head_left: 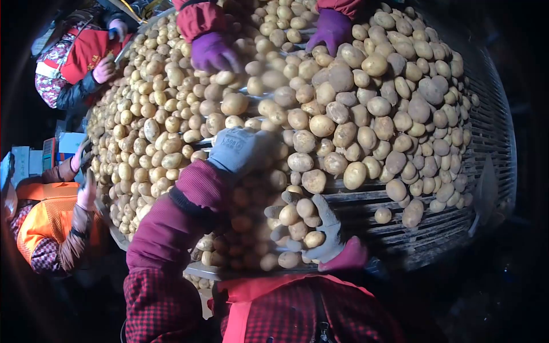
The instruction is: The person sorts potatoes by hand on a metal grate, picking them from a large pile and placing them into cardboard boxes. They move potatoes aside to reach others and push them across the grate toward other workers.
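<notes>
My left hand (239,150), in a grey printed glove, reaches over the middle of the potato heap, back of the hand up. Its fingers are turned down among the potatoes and smeared by motion, so their grip is hidden. Closer to my body, my right hand (320,234), also in a grey glove, is cupped palm up around several small potatoes (298,230). Loose potatoes (344,134) surround both hands, lying on a slatted rack (366,214). A few below my left forearm look blurred.
Across the rack, another person's purple-gloved hands (214,51) work in the potatoes. Two more people stand at the left edge, one in an orange vest (51,214), one in a red apron (86,54). Metal edging (200,270) runs along my side.
</notes>
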### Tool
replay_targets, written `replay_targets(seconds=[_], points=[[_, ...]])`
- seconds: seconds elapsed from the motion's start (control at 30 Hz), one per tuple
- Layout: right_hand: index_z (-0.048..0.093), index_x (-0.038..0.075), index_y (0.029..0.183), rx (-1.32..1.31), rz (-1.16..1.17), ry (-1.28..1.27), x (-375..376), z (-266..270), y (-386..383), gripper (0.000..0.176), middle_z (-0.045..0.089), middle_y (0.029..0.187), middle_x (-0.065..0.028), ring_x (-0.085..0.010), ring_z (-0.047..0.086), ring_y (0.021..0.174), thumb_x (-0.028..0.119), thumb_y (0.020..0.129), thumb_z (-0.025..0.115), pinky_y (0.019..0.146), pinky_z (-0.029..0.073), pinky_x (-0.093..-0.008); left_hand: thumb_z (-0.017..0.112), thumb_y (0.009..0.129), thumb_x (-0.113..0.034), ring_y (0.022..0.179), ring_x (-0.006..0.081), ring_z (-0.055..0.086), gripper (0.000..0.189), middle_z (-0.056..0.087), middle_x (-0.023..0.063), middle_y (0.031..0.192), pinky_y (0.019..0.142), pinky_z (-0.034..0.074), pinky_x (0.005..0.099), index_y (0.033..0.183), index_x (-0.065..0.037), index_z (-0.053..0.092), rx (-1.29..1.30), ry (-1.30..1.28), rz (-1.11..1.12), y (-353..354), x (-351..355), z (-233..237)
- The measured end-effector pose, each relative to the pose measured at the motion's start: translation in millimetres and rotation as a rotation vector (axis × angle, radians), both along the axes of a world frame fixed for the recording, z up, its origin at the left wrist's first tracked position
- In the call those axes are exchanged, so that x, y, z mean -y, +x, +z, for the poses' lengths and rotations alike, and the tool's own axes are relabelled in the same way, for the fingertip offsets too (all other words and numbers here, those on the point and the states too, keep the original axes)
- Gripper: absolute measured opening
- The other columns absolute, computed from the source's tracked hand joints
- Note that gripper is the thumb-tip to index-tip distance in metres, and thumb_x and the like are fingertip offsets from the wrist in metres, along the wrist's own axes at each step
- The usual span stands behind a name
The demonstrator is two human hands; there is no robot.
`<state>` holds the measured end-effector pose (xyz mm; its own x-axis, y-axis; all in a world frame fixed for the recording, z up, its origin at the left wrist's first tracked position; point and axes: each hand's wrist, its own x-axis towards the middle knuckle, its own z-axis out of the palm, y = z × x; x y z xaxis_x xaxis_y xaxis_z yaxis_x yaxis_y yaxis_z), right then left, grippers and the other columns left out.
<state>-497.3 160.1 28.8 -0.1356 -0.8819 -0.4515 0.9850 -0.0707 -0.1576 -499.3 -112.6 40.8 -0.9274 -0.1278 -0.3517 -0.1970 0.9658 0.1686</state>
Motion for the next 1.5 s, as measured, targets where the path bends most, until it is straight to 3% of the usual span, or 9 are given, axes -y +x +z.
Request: replay_targets(seconds=[0.2, 0.23, 0.43, 0.53, 0.67, 0.73, 0.87, 1.03, 1.5], points=[[0.048, 0.013, 0.148, 0.014, -0.019, 0.071, -4.3, -11.3, 2.1, 0.062, 0.06, 0.13, -0.0128, -0.0321, 0.065, 0.109, 0.059, 0.108, 0.038, 0.084, 0.056, -0.0419, 0.063, 0.092, -0.032, 0.091, 0.0374, 0.073, 0.028, 0.074, 0.014, 0.1, 0.076, 0.057, 0.0498, 0.112, -0.013, 0.068, -0.078, -0.102, 0.012, -5.1, 6.9, -20.2], [0.048, 0.013, 0.148, 0.011, -0.013, 0.09, -4.6, -16.0, 2.6, 0.062, 0.061, 0.128, -0.0118, -0.0314, 0.065, 0.109, 0.058, 0.108, 0.038, 0.084, 0.055, -0.0415, 0.067, 0.087, -0.021, 0.088, 0.0382, 0.071, 0.041, 0.072, 0.0167, 0.091, 0.076, 0.055, 0.0492, 0.127, -0.015, 0.067, -0.115, -0.104, 0.024, -3.8, 6.7, -21.0], [0.05, 0.015, 0.145, -0.007, -0.04, 0.041, 4.1, -0.2, -2.4, 0.06, 0.062, 0.13, -0.0109, -0.0341, 0.066, 0.11, 0.06, 0.106, 0.042, 0.083, 0.058, -0.0451, 0.072, 0.092, -0.02, 0.085, 0.035, 0.07, 0.032, 0.073, 0.0119, 0.095, 0.077, 0.056, 0.0443, 0.122, -0.008, 0.069, -0.72, 0.488, 0.166, 54.8, -30.6, 26.3], [0.057, 0.017, 0.137, 0.0, -0.051, 0.236, 4.8, 6.8, 2.5, 0.057, 0.068, 0.123, -0.0072, -0.0302, 0.07, 0.101, 0.062, 0.105, 0.044, 0.067, 0.059, -0.0425, 0.073, 0.093, -0.031, 0.097, 0.0323, 0.07, 0.04, 0.073, 0.0138, 0.106, 0.086, 0.054, 0.043, 0.123, -0.006, 0.069, -0.729, 0.494, -0.258, 78.7, -51.1, 40.1], [0.055, 0.017, 0.14, -0.04, -0.025, 0.052, -2.9, -10.3, 1.0, 0.06, 0.064, 0.131, -0.0142, -0.0346, 0.068, 0.104, 0.063, 0.104, 0.045, 0.064, 0.054, -0.0373, 0.072, 0.091, -0.033, 0.104, 0.0366, 0.067, 0.045, 0.071, 0.018, 0.115, 0.091, 0.052, 0.045, 0.125, -0.004, 0.068, -0.677, 0.681, 0.033, 77.8, -44.6, 48.0], [0.053, 0.016, 0.143, 0.031, -0.004, -0.066, -3.3, -10.4, 0.6, 0.062, 0.059, 0.139, -0.0202, -0.0397, 0.066, 0.105, 0.063, 0.104, 0.046, 0.064, 0.052, -0.0352, 0.069, 0.092, -0.027, 0.101, 0.035, 0.066, 0.039, 0.07, 0.0163, 0.111, 0.089, 0.051, 0.0442, 0.124, -0.005, 0.067, -0.817, 0.499, 0.116, 66.7, -43.7, 20.1], [0.051, 0.015, 0.146, 0.121, 0.07, -0.216, -2.8, -7.5, -0.3, 0.062, 0.053, 0.147, -0.0245, -0.043, 0.065, 0.104, 0.061, 0.104, 0.047, 0.065, 0.052, -0.0365, 0.07, 0.087, -0.028, 0.112, 0.0262, 0.06, 0.029, 0.066, 0.0028, 0.12, 0.1, 0.042, 0.0461, 0.114, -0.018, 0.066, -0.569, 0.213, -0.263, 51.1, -48.8, -14.7], [0.051, 0.014, 0.147, 0.092, 0.163, -0.322, -5.6, -8.1, 2.6, 0.062, 0.051, 0.149, -0.0252, -0.0432, 0.065, 0.105, 0.06, 0.104, 0.047, 0.067, 0.052, -0.038, 0.072, 0.082, -0.032, 0.108, 0.0267, 0.06, 0.035, 0.064, 0.0024, 0.119, 0.092, 0.044, 0.0484, 0.116, -0.021, 0.068, -0.396, -0.017, -0.254, 48.3, -53.3, -11.4], [0.05, 0.014, 0.148, 0.212, 0.21, -0.459, 0.0, 2.9, 11.1, 0.062, 0.051, 0.149, -0.0236, -0.04, 0.065, 0.107, 0.059, 0.105, 0.047, 0.068, 0.053, -0.0364, 0.076, 0.079, -0.034, 0.109, 0.0281, 0.06, 0.042, 0.063, 0.0049, 0.118, 0.09, 0.046, 0.0475, 0.117, -0.019, 0.067, -0.386, 0.107, -0.271, 55.0, -66.2, 15.8]])
